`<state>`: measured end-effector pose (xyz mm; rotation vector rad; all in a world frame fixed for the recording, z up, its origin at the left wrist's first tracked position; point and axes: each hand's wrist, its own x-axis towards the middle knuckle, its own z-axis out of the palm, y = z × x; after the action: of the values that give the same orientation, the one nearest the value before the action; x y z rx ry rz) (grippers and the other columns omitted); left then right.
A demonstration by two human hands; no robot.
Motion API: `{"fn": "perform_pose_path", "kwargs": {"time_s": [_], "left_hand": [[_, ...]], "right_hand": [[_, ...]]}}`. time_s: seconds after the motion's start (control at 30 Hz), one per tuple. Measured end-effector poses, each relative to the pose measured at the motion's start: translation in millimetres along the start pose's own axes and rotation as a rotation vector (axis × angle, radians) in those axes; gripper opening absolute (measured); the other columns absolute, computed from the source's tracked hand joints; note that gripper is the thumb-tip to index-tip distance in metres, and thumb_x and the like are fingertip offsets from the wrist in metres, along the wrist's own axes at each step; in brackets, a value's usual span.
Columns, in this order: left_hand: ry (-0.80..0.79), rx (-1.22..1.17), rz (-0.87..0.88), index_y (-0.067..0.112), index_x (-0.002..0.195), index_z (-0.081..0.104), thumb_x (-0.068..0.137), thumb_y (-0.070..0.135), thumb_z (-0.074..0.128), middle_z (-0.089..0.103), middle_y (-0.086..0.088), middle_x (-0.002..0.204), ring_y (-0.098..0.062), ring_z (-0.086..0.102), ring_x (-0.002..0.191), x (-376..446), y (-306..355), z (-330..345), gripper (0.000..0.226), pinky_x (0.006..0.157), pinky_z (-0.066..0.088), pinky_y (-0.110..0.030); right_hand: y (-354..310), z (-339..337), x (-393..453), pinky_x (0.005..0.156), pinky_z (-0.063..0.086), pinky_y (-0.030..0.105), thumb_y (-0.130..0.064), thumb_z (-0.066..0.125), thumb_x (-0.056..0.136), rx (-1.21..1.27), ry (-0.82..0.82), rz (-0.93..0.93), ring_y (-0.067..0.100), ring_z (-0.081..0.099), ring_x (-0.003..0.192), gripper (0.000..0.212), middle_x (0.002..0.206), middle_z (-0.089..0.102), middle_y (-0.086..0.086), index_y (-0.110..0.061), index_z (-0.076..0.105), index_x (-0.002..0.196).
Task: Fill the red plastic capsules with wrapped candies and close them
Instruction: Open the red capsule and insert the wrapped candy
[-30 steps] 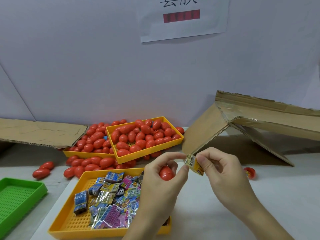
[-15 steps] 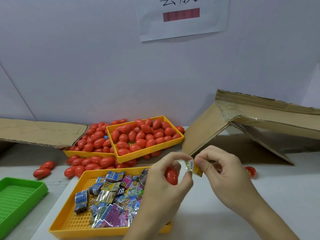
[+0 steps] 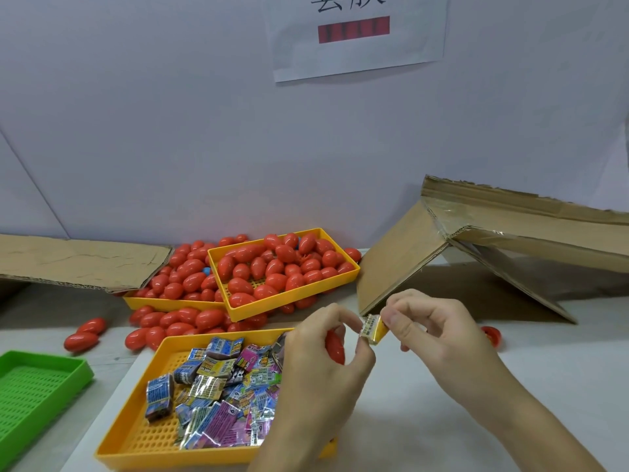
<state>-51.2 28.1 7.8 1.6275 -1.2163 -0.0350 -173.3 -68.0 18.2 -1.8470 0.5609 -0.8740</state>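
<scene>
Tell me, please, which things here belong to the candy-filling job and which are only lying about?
Job: red capsule in left hand; wrapped candy pinched by right hand; candy tray; capsule tray.
Lying about: green tray; cardboard pieces; paper sign.

paper sign (image 3: 357, 35) on far wall: characters cut off, unreadable | purple candy wrappers (image 3: 235, 411) in near tray: digit "6" or "9" | other print illegible

- Left hand (image 3: 320, 362): bare, no glove, ring or watch; forearm uncovered to the near edge of view.
- Right hand (image 3: 439, 338): likewise bare, short plain nails, forearm uncovered, no sleeve showing.
</scene>
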Motion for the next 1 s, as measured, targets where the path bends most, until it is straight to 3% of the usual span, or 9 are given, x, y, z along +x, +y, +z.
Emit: {"fn": "perform_pose_path", "kwargs": {"time_s": [0.1, 0.17, 0.3, 0.37, 0.5, 0.67, 0.83, 1.0], "left_hand": [[0.007, 0.113, 0.124, 0.035, 0.102, 0.061, 0.072, 0.027, 0.068, 0.05, 0.03, 0.075, -0.001, 0.05, 0.07, -1.7, 3.0, 1.1, 0.032, 0.06, 0.038, -0.01], [-0.003, 0.197, 0.214, 0.029, 0.108, 0.063, 0.071, 0.028, 0.069, 0.057, 0.026, 0.088, -0.001, 0.053, 0.071, -2.8, 3.5, 1.4, 0.037, 0.06, 0.042, -0.009], [0.035, 0.343, 0.331, 0.024, 0.093, 0.067, 0.073, 0.023, 0.071, 0.053, 0.011, 0.075, -0.004, 0.036, 0.052, -3.2, 4.8, 2.1, 0.02, 0.042, 0.034, -0.017], [0.076, 0.356, 0.36, 0.02, 0.087, 0.069, 0.075, 0.02, 0.07, 0.051, 0.008, 0.072, -0.005, 0.038, 0.051, -3.3, 1.7, 2.8, 0.012, 0.039, 0.036, -0.02], [0.172, 0.228, 0.308, 0.018, 0.083, 0.073, 0.076, 0.017, 0.07, 0.048, 0.012, 0.072, -0.002, 0.039, 0.055, -2.4, -0.6, 3.0, 0.007, 0.051, 0.03, -0.006], [0.216, -0.023, 0.14, 0.027, 0.084, 0.077, 0.076, 0.021, 0.07, 0.052, 0.011, 0.067, -0.012, 0.049, 0.06, -0.8, 1.3, 6.4, 0.012, 0.049, 0.032, -0.015], [0.175, -0.055, 0.179, 0.031, 0.096, 0.08, 0.08, 0.03, 0.072, 0.046, 0.012, 0.064, -0.004, 0.039, 0.052, -1.4, 4.2, 5.1, 0.018, 0.049, 0.024, -0.009], [0.202, -0.049, 0.165, 0.036, 0.105, 0.076, 0.079, 0.024, 0.072, 0.045, 0.012, 0.064, -0.008, 0.043, 0.056, -1.6, 3.1, 5.8, 0.029, 0.047, 0.028, -0.014]], "right_hand": [[3.1, 0.9, 0.3, 0.069, 0.049, 0.025, -0.058, 0.055, 0.071, -0.049, 0.011, 0.033, 0.004, 0.06, 0.088, 0.03, 0.084, 0.064, -0.015, -0.035, 0.074, 0.074], [4.5, 2.1, 0.1, 0.07, 0.053, 0.029, -0.061, 0.054, 0.069, -0.099, 0.029, 0.034, 0.005, 0.06, 0.089, 0.03, 0.084, 0.064, -0.017, -0.039, 0.074, 0.072], [6.5, 1.8, 1.0, 0.07, 0.05, 0.024, -0.062, 0.053, 0.07, -0.168, 0.059, 0.043, 0.0, 0.057, 0.092, 0.023, 0.084, 0.062, -0.023, -0.047, 0.071, 0.067], [6.5, 0.1, 1.3, 0.07, 0.047, 0.022, -0.061, 0.054, 0.07, -0.15, 0.057, 0.044, 0.001, 0.058, 0.089, 0.026, 0.081, 0.063, -0.02, -0.043, 0.071, 0.065], [3.3, -3.1, 1.4, 0.068, 0.045, 0.02, -0.058, 0.055, 0.072, -0.041, -0.02, 0.054, 0.003, 0.06, 0.083, 0.032, 0.081, 0.066, -0.011, -0.034, 0.076, 0.069], [0.4, -7.3, -0.1, 0.07, 0.047, 0.014, -0.047, 0.066, 0.08, 0.069, -0.111, 0.072, 0.004, 0.06, 0.081, 0.027, 0.081, 0.067, -0.006, -0.022, 0.077, 0.079], [4.3, -8.5, 1.0, 0.068, 0.046, 0.015, -0.046, 0.062, 0.075, -0.025, -0.056, 0.085, 0.006, 0.062, 0.082, 0.029, 0.079, 0.067, -0.008, -0.022, 0.077, 0.077], [7.9, -7.8, 0.3, 0.064, 0.044, 0.017, -0.057, 0.058, 0.07, -0.095, -0.068, 0.093, 0.005, 0.06, 0.08, 0.039, 0.08, 0.064, -0.011, -0.023, 0.076, 0.077]]}}
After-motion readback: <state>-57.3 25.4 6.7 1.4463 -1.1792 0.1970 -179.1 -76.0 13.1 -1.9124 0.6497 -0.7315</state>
